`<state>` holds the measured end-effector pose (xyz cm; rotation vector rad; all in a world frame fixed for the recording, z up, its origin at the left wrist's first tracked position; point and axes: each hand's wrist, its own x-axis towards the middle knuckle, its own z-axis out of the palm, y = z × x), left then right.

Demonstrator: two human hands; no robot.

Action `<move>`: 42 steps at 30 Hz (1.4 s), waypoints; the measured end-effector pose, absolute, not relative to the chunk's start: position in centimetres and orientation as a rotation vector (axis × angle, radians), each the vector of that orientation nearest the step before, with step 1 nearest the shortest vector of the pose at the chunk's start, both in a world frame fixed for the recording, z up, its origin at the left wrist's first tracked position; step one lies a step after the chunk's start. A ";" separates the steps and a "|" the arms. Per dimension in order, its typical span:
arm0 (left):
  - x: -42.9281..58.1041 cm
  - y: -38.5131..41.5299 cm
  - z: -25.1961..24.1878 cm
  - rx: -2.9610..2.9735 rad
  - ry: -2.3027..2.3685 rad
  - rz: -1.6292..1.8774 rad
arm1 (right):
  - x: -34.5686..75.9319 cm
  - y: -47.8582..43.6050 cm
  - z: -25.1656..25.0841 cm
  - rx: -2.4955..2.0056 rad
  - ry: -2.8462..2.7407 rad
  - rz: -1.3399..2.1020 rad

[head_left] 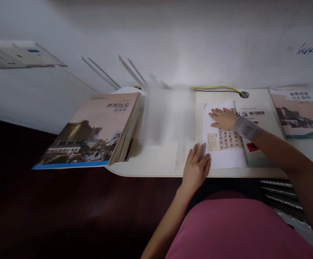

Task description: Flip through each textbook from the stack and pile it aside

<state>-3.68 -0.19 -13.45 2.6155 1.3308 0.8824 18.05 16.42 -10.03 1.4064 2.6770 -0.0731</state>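
L hand (196, 169), loosely spread w/ nothing gripped, lies near the front edge of the desk (151, 163), by the L side of a printed page (226, 159), long axis front-to-back. R hand (223, 118), flat & splayed, rests atop its far half.

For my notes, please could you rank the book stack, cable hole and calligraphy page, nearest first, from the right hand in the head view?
1. Calligraphy page, under the right hand.
2. Cable hole, back right.
3. Book stack, far left.
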 end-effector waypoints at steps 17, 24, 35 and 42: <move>-3.8 0.2 -13.4 2.618 1.306 0.888 | 17.6 20.8 -11.6 1.557 2.614 -0.266; -3.9 0.1 -13.2 2.634 1.275 0.767 | 17.7 20.9 -11.1 1.486 2.625 -0.275; -4.1 0.0 -12.7 2.593 1.252 0.753 | 17.0 21.0 -10.7 1.527 2.636 -0.154; -4.0 0.2 -12.8 2.568 1.272 0.724 | 16.8 21.5 -10.4 1.479 2.632 -0.177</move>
